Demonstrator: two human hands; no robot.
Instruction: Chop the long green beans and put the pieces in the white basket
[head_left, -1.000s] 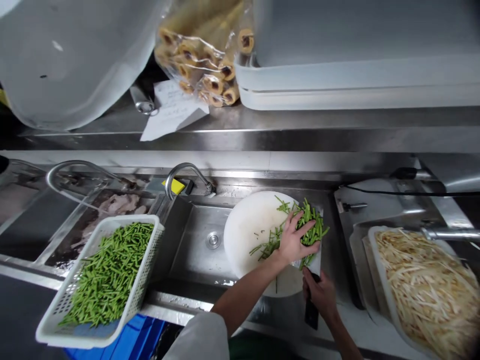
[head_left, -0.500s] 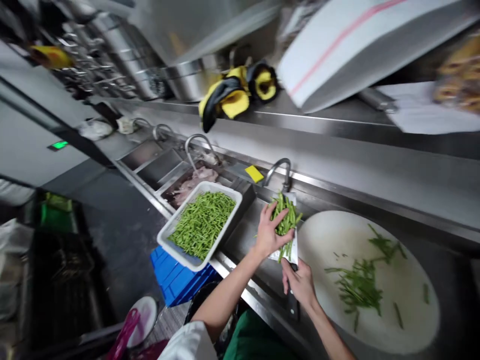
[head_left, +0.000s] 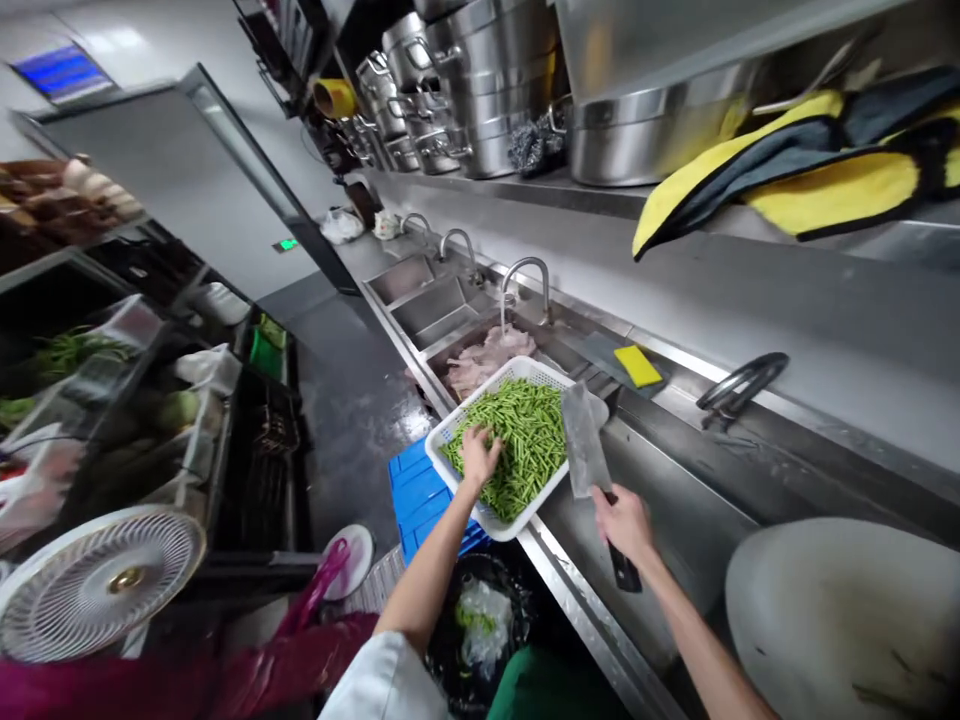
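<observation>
A white perforated basket [head_left: 436, 447] full of cut green beans [head_left: 529, 430] rests on the sink's front edge. My left hand [head_left: 480, 455] lies on the beans at the basket's left side, fingers spread. To the right of the basket, my right hand [head_left: 624, 520] is closed around the black handle of a cleaver [head_left: 585, 440]. The wide blade points up and away, beside the basket's right rim. A round white cutting board [head_left: 840, 610] lies at the lower right, with a few green scraps near its edge.
Pinkish meat [head_left: 491, 358] sits under a running faucet [head_left: 525, 265] in a sink beyond the basket. A yellow sponge [head_left: 637, 366] lies behind the sink. Pots [head_left: 495, 90] and yellow-black gloves [head_left: 832, 190] occupy the shelf above. Below are a blue crate [head_left: 420, 495] and a black bin [head_left: 480, 620].
The view has turned left. My left hand has gone from the beans on the blade to those in the basket. The cleaver has moved beside the basket, and its blade now carries no beans.
</observation>
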